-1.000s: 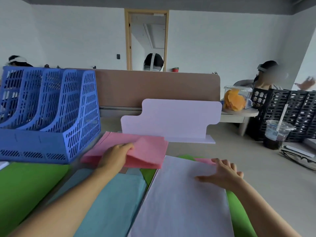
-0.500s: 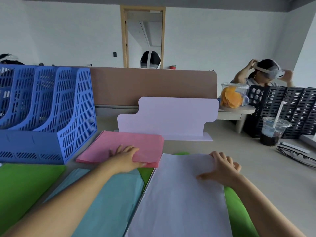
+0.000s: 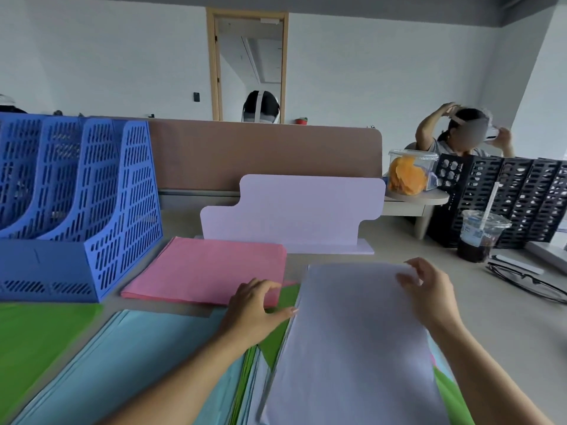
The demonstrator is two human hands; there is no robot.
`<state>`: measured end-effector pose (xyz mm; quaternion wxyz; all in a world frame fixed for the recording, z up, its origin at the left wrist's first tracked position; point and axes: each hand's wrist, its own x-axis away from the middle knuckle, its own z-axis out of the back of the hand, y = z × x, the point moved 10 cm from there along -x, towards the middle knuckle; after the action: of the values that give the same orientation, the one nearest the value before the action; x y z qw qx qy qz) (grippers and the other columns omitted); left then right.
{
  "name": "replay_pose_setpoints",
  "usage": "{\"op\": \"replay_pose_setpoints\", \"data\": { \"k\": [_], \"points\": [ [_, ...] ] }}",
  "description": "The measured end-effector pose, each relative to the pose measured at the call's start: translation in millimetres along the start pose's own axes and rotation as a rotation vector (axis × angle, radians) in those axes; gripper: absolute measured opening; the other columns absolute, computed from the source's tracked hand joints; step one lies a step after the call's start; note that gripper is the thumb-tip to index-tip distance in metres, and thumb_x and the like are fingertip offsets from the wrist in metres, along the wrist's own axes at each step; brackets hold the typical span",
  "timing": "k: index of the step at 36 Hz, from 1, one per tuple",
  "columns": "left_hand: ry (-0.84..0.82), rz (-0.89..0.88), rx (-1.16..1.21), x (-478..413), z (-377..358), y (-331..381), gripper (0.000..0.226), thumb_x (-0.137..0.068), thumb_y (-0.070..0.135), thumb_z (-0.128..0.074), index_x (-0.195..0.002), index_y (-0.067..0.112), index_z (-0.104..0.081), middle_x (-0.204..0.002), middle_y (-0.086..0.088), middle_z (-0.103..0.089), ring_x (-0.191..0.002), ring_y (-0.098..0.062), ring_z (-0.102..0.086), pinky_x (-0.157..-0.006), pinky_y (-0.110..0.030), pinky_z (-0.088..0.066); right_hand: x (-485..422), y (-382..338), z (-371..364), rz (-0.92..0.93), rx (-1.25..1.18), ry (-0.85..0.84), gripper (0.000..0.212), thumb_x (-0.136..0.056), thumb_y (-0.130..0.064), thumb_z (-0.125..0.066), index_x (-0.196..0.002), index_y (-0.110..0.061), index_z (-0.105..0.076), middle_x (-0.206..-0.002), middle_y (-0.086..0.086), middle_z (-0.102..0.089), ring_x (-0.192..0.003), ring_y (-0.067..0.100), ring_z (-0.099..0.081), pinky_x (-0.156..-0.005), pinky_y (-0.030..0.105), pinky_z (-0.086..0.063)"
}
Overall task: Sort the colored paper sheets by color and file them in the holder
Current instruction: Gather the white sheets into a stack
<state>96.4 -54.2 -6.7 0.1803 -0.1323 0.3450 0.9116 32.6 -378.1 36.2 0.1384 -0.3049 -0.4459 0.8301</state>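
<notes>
- White sheets (image 3: 352,348): a stack lower centre-right of the frame, lying on top of green paper (image 3: 454,400) that shows along its right and left edges.
- Right hand (image 3: 429,294): on the far right corner of the white stack, fingers curled over the top sheet's edge, thumb on the paper; whether it pinches a sheet or only presses I cannot tell.
- Left hand (image 3: 253,309): centre of frame, fingers spread and loosely bent, holding nothing; thumb tip touches the left edge of the white stack, fingertips over the near right corner of the pink stack (image 3: 208,271).
- Pink stack: flat on the desk (image 3: 506,326), centre of frame, just right of the holder (image 3: 73,210).
- Holder: blue, perforated, several upright slots, upper left to mid left; what the slots contain is not clear.
- Light blue sheets (image 3: 147,357): lower left-centre, under the left forearm, near edge of the pink stack beside them.
- Another green sheet (image 3: 40,338): lower left, in front of the holder.
- White bookend (image 3: 291,210): upright, behind the pink stack, centre.
- Iced drink cup (image 3: 481,234) with straw: right edge, mid height; glasses (image 3: 527,282) lie near it.
- Clear tub (image 3: 411,171) with orange contents: upper right, on a small shelf; black racks (image 3: 521,194) beside it.
- A second person (image 3: 460,136): upper right, both hands raised to a headset.
</notes>
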Motion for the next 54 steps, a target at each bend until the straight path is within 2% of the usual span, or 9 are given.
{"op": "replay_pose_setpoints", "data": {
  "k": [6, 9, 14, 20, 27, 32, 35, 42, 54],
  "points": [
    [-0.138, 0.044, 0.247, 2, -11, 5, 0.066, -0.066, 0.083, -0.055, -0.105, 0.032, -0.069, -0.104, 0.022, -0.064, -0.098, -0.002, -0.058, -0.09, -0.033, -0.049, 11, -3, -3, -0.117, -0.503, -0.012, 0.013, -0.09, -0.013, -0.064, -0.08, -0.016, -0.056, -0.076, 0.008, -0.057, -0.069, 0.018, -0.046, -0.065, 0.032, -0.039],
    [-0.203, 0.115, 0.591, 6, -14, 15, 0.051, -0.072, 0.061, -0.07, -0.069, 0.011, -0.059, -0.065, 0.003, -0.048, -0.061, -0.013, -0.042, -0.059, -0.031, -0.031, 21, 3, -8, -0.244, -0.584, 0.024, 0.014, -0.093, -0.026, -0.062, -0.093, -0.012, -0.059, -0.085, 0.004, -0.062, -0.068, 0.016, -0.052, -0.063, 0.028, -0.043],
    [-0.072, 0.304, 0.856, 4, -4, -3, 0.017, -0.084, 0.024, -0.073, -0.087, 0.008, -0.076, -0.087, -0.008, -0.072, -0.081, -0.021, -0.064, -0.078, -0.034, -0.049, 38, 0, -56, -0.506, -0.809, -0.341, 0.039, -0.092, -0.038, -0.059, -0.118, -0.01, -0.065, -0.111, 0.01, -0.072, -0.1, 0.026, -0.068, -0.08, 0.037, -0.056],
    [-0.154, 0.354, 0.891, 8, -15, -10, 0.028, -0.074, 0.022, -0.08, -0.1, 0.015, -0.073, -0.1, -0.001, -0.075, -0.095, -0.02, -0.071, -0.09, -0.037, -0.054, 72, -37, -88, -0.235, -0.519, -0.756, 0.03, -0.097, -0.021, -0.053, -0.124, -0.012, -0.061, -0.117, 0.011, -0.069, -0.106, 0.03, -0.067, -0.086, 0.04, -0.057],
    [-0.021, 0.452, 0.906, 6, -4, -27, 0.013, -0.087, 0.009, -0.068, -0.098, 0.015, -0.07, -0.091, -0.002, -0.073, -0.083, -0.022, -0.069, -0.071, -0.027, -0.053, 11, 16, -26, -0.346, -0.024, -0.308, 0.031, -0.103, -0.011, -0.036, -0.09, -0.005, -0.064, -0.099, 0.015, -0.061, -0.067, 0.02, -0.05, -0.06, 0.028, -0.038],
    [-0.088, 0.526, 0.936, 6, -8, -36, 0.011, -0.09, -0.002, -0.06, -0.093, 0.007, -0.066, -0.065, 0.004, -0.072, -0.054, -0.007, -0.067, -0.05, -0.014, -0.05, 16, 31, -23, -0.376, 0.283, -0.442, 0.024, -0.096, -0.016, -0.057, -0.107, 0.003, -0.067, -0.103, 0.019, -0.068, -0.081, 0.026, -0.06, -0.073, 0.037, -0.05],
    [-0.121, 0.531, 0.955, 6, -14, -32, 0.022, -0.093, -0.005, -0.052, -0.111, -0.001, -0.063, -0.089, -0.011, -0.07, -0.071, -0.02, -0.066, -0.063, -0.025, -0.054, 24, 24, -27, -0.357, 0.332, -0.482, 0.02, -0.092, -0.027, -0.063, -0.092, -0.009, -0.07, -0.095, 0.012, -0.068, -0.088, 0.03, -0.065, -0.085, 0.043, -0.055],
    [-0.088, 0.608, 1.282, 7, -19, -41, 0.022, -0.095, 0.004, -0.048, -0.111, 0.002, -0.063, -0.081, -0.009, -0.073, -0.065, -0.019, -0.07, -0.054, -0.023, -0.054, 3, 20, -12, -0.198, 0.424, -0.297, 0.027, -0.075, -0.038, -0.08, -0.081, -0.017, -0.064, -0.095, 0.01, -0.065, -0.09, 0.028, -0.061, -0.071, 0.029, -0.042],
    [-0.058, 0.67, 1.37, 8, -20, -48, 0.021, -0.095, 0.009, -0.05, -0.111, 0.007, -0.064, -0.099, -0.012, -0.07, -0.068, -0.019, -0.07, -0.058, -0.027, -0.055, 36, 27, -45, -0.295, 0.496, -0.714, 0.048, -0.078, -0.051, -0.073, -0.092, -0.005, -0.074, -0.087, 0.003, -0.073, -0.075, 0.016, -0.065, -0.069, 0.025, -0.047]
  ]
}}
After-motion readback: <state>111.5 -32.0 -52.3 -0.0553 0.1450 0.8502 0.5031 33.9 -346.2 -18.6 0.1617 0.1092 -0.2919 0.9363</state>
